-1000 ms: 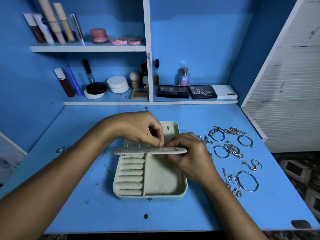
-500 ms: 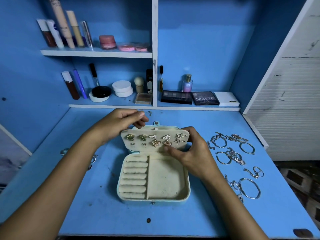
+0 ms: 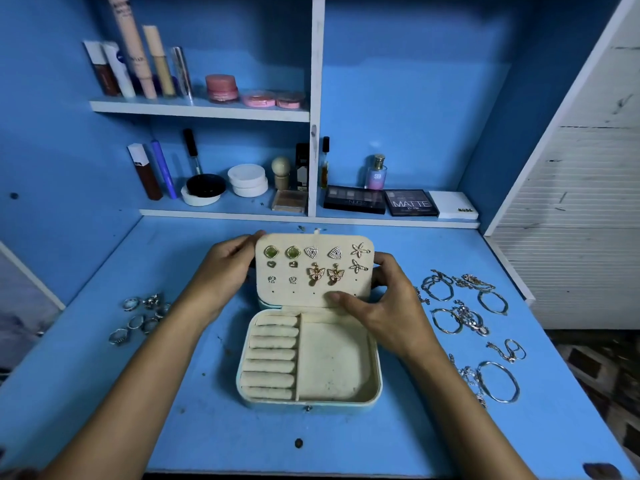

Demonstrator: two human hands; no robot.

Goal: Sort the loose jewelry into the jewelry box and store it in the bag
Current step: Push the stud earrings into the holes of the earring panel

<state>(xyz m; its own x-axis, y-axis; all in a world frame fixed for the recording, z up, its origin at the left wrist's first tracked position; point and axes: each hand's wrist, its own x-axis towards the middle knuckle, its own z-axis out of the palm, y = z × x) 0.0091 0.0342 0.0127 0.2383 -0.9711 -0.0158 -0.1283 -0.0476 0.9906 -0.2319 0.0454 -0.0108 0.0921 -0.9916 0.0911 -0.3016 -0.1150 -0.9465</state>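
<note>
I see the pale blue cream-lined jewelry box (image 3: 310, 358) open on the blue worktop (image 3: 194, 427). My left hand (image 3: 225, 271) grips its upright cream earring panel (image 3: 314, 268), fingers hidden behind; my right hand (image 3: 384, 303) pinches the opposite edge. Silver rings (image 3: 140, 318) lie left, tangled silver bracelets (image 3: 467, 320) right.

both hands (image 3: 225, 271) holding earring panel (image 3: 313, 266) upright

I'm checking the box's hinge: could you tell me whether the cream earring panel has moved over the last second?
Yes. The cream earring panel has swung up from lying flat across the pale blue jewelry box tray to standing behind it.
</note>
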